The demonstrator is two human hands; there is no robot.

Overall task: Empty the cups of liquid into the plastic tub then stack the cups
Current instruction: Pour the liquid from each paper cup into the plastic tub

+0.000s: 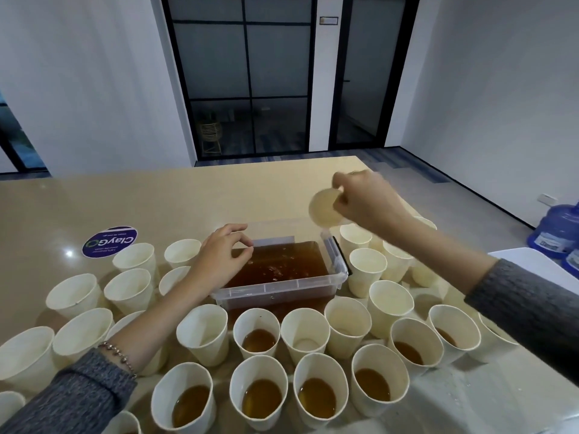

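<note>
Right grip [363, 198] closed around tilted cream paper cup [326, 208] above clear plastic tub [340, 261] of brown liquid [282, 264]. Left grip [222, 255] relaxed, empty, at tub's left rim.

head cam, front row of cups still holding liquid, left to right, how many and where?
Four in the nearest row: first cup → second cup → third cup → fourth cup.

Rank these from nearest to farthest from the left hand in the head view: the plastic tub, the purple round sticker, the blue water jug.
From the left hand:
1. Plastic tub: right beside it, the fingers at its left rim.
2. Purple round sticker: on the table, off to the left.
3. Blue water jug: on the floor, far right, past the table.
</note>
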